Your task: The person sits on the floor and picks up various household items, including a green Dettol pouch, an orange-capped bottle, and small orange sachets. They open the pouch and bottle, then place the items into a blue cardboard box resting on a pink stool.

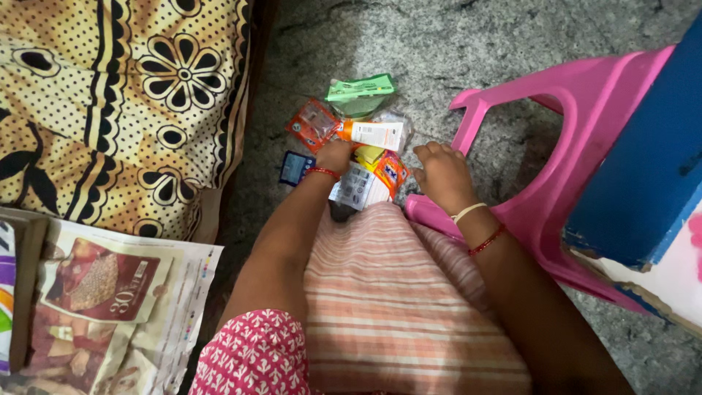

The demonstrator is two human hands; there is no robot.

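We sit by the pink stool [556,146], sachets [358,146] heaped on the floor [439,44]. Our left hand [335,156] presses on the heap, grip closed or not we cannot tell; right hand [442,172] hovers, grip apart. One nudge could scatter the slick packets.

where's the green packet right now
In the head view the green packet lies on the grey floor at the far end of the pile, just beyond the white tube, left of the pink stool.

sachets [365,157]: glossy plastic film | stool [585,139]: smooth pink plastic | floor [409,44]: speckled stone | newspaper [110,307]: matt paper
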